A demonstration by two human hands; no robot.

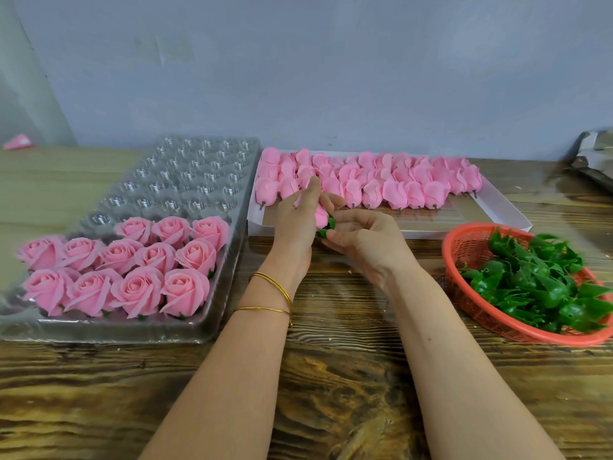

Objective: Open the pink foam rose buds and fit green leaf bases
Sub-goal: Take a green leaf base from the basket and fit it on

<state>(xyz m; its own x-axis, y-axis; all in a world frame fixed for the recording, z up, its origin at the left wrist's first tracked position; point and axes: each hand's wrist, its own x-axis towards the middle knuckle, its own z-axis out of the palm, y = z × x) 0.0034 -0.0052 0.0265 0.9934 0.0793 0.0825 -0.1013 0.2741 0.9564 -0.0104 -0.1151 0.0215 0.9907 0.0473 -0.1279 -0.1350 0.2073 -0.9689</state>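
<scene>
My left hand (pixel 295 220) grips a pink foam rose bud (pixel 320 212) over the table's middle. My right hand (pixel 361 239) pinches a green leaf base (pixel 326 227) right at the bud's lower end; the two touch. Most of the bud is hidden by my fingers. A white flat box (pixel 464 224) behind the hands holds several closed pink buds (pixel 398 184) in rows. A red mesh basket (pixel 464 247) at the right is full of green leaf bases (pixel 537 283). Opened roses (pixel 126 270) with bases fill the near rows of a clear plastic tray (pixel 185 174) at the left.
The wooden table (pixel 331 376) carries everything and ends at a grey wall behind. A grey crumpled wrapper (pixel 593 154) lies at the far right edge. A pink scrap (pixel 18 141) lies at the far left. The tray's far cells hold nothing.
</scene>
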